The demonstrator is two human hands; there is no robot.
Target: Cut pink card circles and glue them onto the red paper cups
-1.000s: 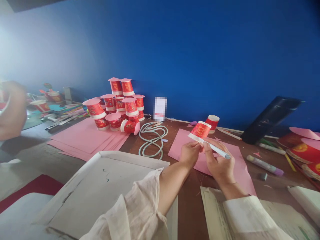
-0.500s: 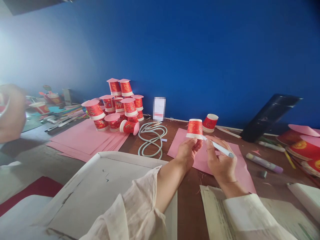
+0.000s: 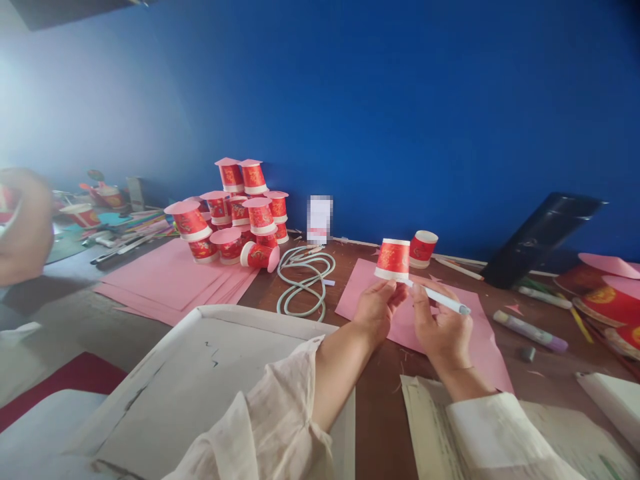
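A red paper cup (image 3: 393, 259) with a white rim is upside down in front of me, and my left hand (image 3: 379, 308) grips it at its lower rim. My right hand (image 3: 445, 328) is closed around a white pen (image 3: 443, 299), whose tip meets the cup's right lower edge. Beneath both hands lies a sheet of pink paper (image 3: 361, 287). Just behind the held cup another red paper cup (image 3: 423, 251) stands against the blue wall. The fingertips under the cup are partly hidden.
Left, red cups with pink paper tops (image 3: 231, 243) are stacked beside pink sheets (image 3: 150, 273). A coiled cable (image 3: 306, 283) lies mid-table. A white box lid (image 3: 240, 373) sits near my left arm. Right are a glue stick (image 3: 530, 331) and black cylinder (image 3: 545, 237). Another person's arm (image 3: 25, 227) shows far left.
The held cup has shifted and tilted very slightly. Both hands keep their grips, and the whole view has moved a little.
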